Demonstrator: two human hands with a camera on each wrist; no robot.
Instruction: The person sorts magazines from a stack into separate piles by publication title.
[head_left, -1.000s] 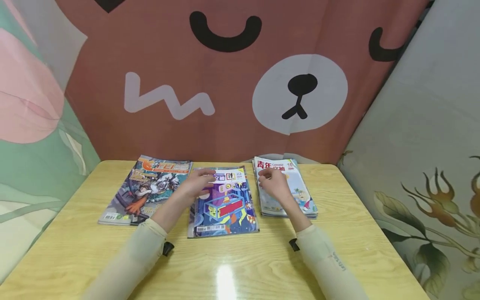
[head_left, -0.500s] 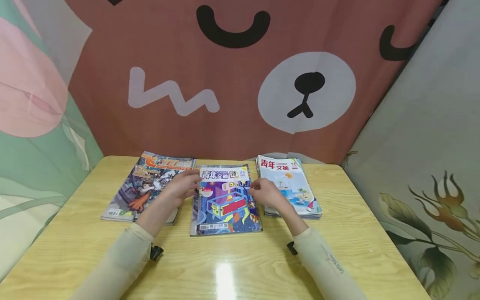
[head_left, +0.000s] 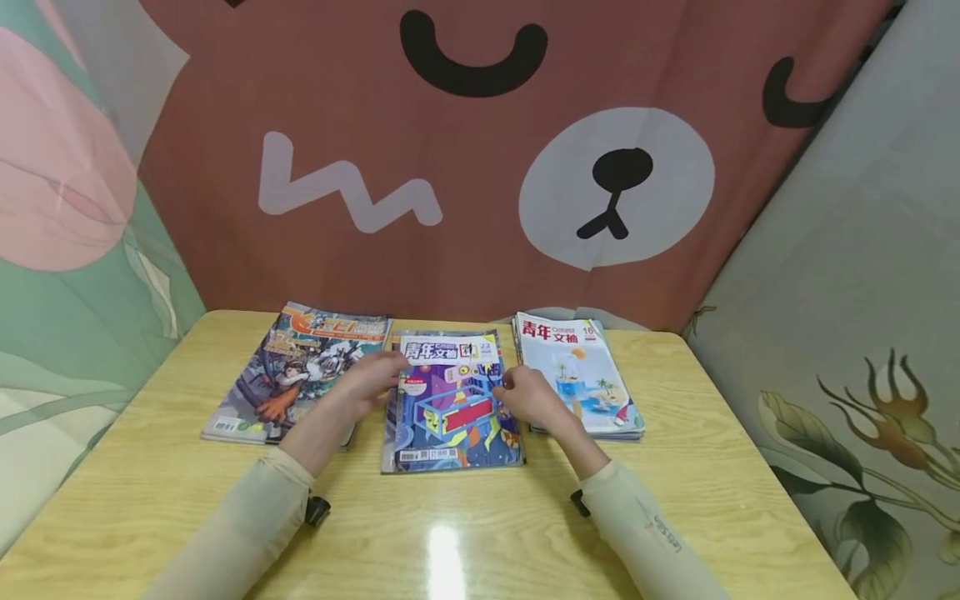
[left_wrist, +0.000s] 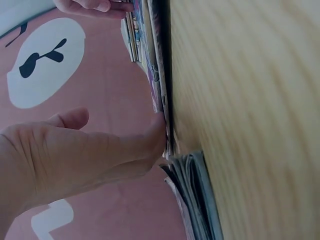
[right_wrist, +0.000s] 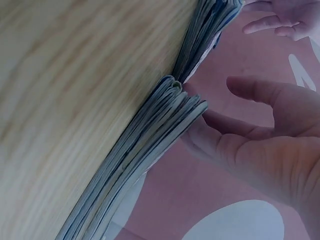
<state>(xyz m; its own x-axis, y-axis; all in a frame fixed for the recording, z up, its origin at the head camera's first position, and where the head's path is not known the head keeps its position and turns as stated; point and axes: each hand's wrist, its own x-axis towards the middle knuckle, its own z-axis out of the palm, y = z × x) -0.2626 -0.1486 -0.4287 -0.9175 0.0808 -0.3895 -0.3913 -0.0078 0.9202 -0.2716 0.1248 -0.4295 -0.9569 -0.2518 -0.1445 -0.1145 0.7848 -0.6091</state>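
Three piles of magazines lie in a row on the table. The middle pile has a purple-and-blue magazine [head_left: 450, 421] on top, set slightly askew over a wider one below. At its left edge is my left hand [head_left: 371, 379], fingers stretched out and fingertips right at the edge in the left wrist view. My right hand [head_left: 528, 396] is by the opposite edge, between this pile and the right one, thumb apart from the fingers [right_wrist: 220, 142] in the right wrist view. Some right fingertips are hidden behind the right pile there.
To the left lies a pile topped by a dark comic-style magazine [head_left: 300, 375], partly under my left forearm. The right pile has a white-and-blue beach-cover magazine [head_left: 581, 362] on top. A bear-print curtain [head_left: 465, 267] hangs behind the wooden table [head_left: 637, 517].
My left hand has moved off the middle pile's top corner to its left edge. The right hand has come from over the right pile's cover to the middle pile's right edge.
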